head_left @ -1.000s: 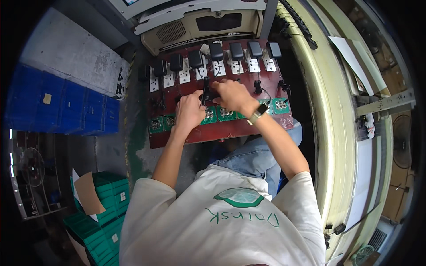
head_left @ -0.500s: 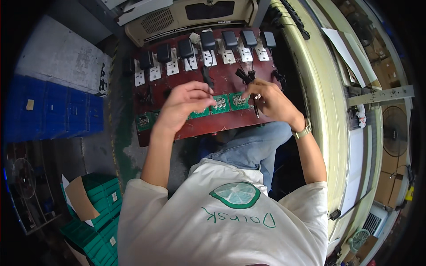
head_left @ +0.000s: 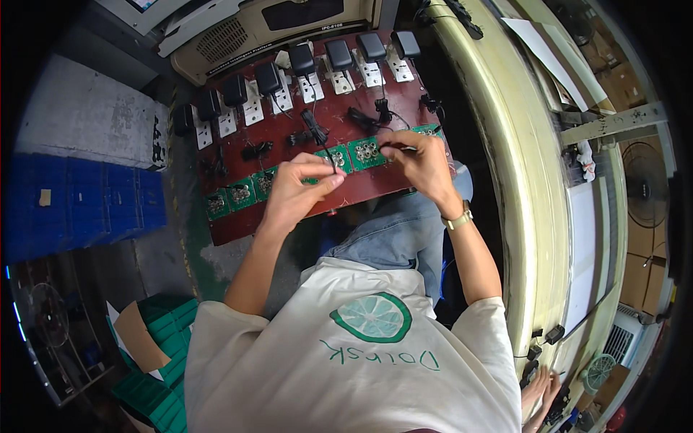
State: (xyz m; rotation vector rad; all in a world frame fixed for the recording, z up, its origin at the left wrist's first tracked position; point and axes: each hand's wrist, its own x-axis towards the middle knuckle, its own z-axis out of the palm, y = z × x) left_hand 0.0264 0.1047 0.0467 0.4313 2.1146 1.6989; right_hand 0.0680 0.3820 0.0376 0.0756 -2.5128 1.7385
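While adapters (head_left: 302, 60) stand behind, left hand (head_left: 297, 189) pinches a cable (head_left: 314, 128) and right hand (head_left: 426, 164)'s grip is unclear.

Adapters (head_left: 302, 59): eight. Plates (head_left: 339, 84): eight, one per adapter. Boards (head_left: 368, 151): at least six that I can see; hands cover part of the row. Cords (head_left: 258, 150): several bundles, too tangled for me to give a sure figure. Bench (head_left: 245, 227): one. Person's hands: two, one left hand (head_left: 294, 189), one right hand (head_left: 426, 162). Watch (head_left: 458, 219): one. Blue bins (head_left: 86, 206): at least four. Green crates (head_left: 173, 366): at least two.
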